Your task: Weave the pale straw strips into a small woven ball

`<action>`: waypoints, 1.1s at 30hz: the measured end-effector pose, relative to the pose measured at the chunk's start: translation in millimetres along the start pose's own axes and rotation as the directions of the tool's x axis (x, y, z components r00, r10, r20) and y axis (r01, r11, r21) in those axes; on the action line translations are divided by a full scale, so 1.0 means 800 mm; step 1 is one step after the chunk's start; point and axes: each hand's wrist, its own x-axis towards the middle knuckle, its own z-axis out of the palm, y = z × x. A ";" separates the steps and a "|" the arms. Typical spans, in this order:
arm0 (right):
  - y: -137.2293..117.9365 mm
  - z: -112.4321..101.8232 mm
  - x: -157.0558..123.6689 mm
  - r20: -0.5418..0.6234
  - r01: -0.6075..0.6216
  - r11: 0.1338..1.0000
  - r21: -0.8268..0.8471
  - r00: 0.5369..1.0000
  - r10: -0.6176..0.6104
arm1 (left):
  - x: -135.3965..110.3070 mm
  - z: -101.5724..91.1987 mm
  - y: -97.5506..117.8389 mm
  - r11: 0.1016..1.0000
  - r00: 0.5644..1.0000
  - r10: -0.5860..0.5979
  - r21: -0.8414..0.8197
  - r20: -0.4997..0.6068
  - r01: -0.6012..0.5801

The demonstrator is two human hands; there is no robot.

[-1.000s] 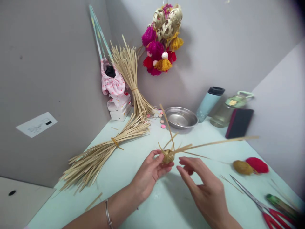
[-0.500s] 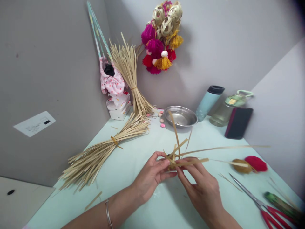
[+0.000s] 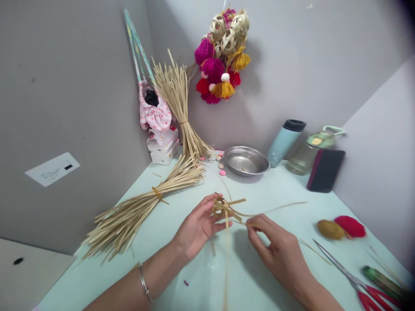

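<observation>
My left hand (image 3: 197, 224) is closed on a small half-woven ball of straw strips (image 3: 221, 207), held just above the pale green table (image 3: 181, 268). Loose strip ends stick out of it, one hanging down toward me. My right hand (image 3: 275, 248) pinches one long strip (image 3: 279, 208) that runs out of the ball toward the right. The two hands are a few centimetres apart.
A tied bundle of straw strips (image 3: 145, 203) lies at left, and another bundle (image 3: 178, 108) leans in the corner. A steel bowl (image 3: 246, 160), a tumbler (image 3: 285, 142), a bottle (image 3: 308, 151) and a dark case (image 3: 325, 169) stand behind. Pompoms (image 3: 340, 228) and red scissors (image 3: 359, 280) lie at right.
The woven piece has turned in my left hand; the upright strips have swung down. My right hand has closed on one strip and drawn it rightward.
</observation>
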 end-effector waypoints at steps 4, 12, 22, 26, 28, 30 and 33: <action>0.025 -0.002 0.006 0.134 -0.201 0.975 -0.098 0.968 0.213 | -0.002 -0.001 0.000 0.999 0.998 -0.017 0.049 0.058 0.014; 0.009 -0.015 0.019 0.477 -0.631 0.437 0.642 0.774 0.417 | -0.008 0.005 -0.007 0.981 0.964 -0.148 0.159 0.220 0.114; 0.008 0.002 0.019 0.619 -0.642 -0.106 0.759 0.663 0.421 | -0.007 0.003 -0.015 0.973 0.947 -0.207 0.155 0.248 0.172; 0.014 0.007 0.017 0.597 -0.621 -0.115 0.775 0.662 0.452 | -0.006 0.003 -0.020 0.979 0.957 -0.194 0.105 0.217 0.175; 0.017 0.009 0.016 0.583 -0.611 -0.115 0.783 0.657 0.477 | -0.006 0.002 -0.021 0.981 0.962 -0.191 0.063 0.197 0.182; 0.019 0.011 0.015 0.569 -0.604 -0.111 0.789 0.651 0.501 | -0.005 0.001 -0.020 0.982 0.970 -0.190 0.025 0.150 0.188; 0.018 0.009 0.015 0.555 -0.602 -0.096 0.793 0.647 0.522 | -0.001 -0.002 -0.017 0.986 0.986 -0.160 -0.046 0.052 0.162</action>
